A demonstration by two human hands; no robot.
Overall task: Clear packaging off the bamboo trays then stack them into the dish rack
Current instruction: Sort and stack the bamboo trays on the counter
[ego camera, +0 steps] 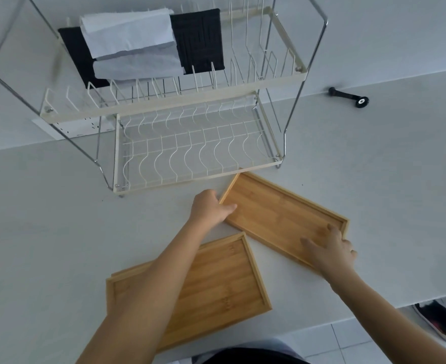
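Note:
A long bamboo tray point(277, 214) lies slantwise on the white counter just in front of the dish rack point(190, 153). My left hand point(211, 208) grips its far left corner, thumb on the inside. My right hand point(332, 250) holds its near right end, fingers spread on the tray floor. A wider bamboo tray point(224, 285) lies nearer to me, partly under my left forearm, with another tray edge showing beneath it. White packaging paper point(132, 43) and black mats point(198, 38) rest on the rack's upper tier. The lower tier holds nothing.
A black tool with a small wheel point(348, 97) lies on the counter right of the rack. A wall socket point(80, 127) sits behind the rack at left. The counter's front edge runs at lower right, with shoes point(440, 321) on the tiled floor below.

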